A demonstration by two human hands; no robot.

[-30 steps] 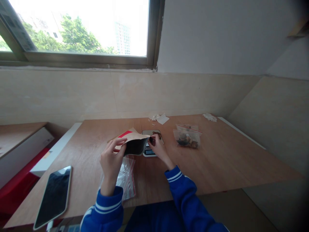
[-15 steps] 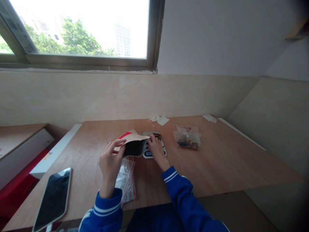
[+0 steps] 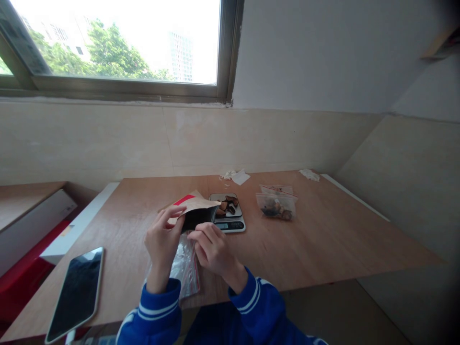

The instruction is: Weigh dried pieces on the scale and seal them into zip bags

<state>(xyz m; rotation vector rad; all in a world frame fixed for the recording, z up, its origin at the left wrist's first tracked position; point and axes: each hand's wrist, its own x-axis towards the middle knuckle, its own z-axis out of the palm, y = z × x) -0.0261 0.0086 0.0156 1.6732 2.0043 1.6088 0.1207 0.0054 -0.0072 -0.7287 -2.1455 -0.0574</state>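
A brown paper pouch [image 3: 197, 203] with a red patch and a dark lining is held tilted, its mouth gaping toward me. My left hand [image 3: 163, 235] grips its left side, thumb at the mouth and fingers on the outside. My right hand [image 3: 213, 249] is closed at the near lip of the mouth, fingers pinched on the edge; the fingertips are partly hidden. Just behind the pouch stands a small kitchen scale [image 3: 235, 226] with a dark display. Several dried brown pieces [image 3: 230, 203] lie on its plate, partly covered by the pouch.
Clear zip bags [image 3: 187, 268] lie under my hands near the table edge. To the right are zip bags with dried pieces [image 3: 278, 208]. A tablet-like device [image 3: 75, 294] with a cable rests at left. White scraps [image 3: 240, 177] lie along the wall.
My right hand has moved from the pouch's right corner, over the scale, down and left to the near lip. More of the scale and its brown pieces now shows.
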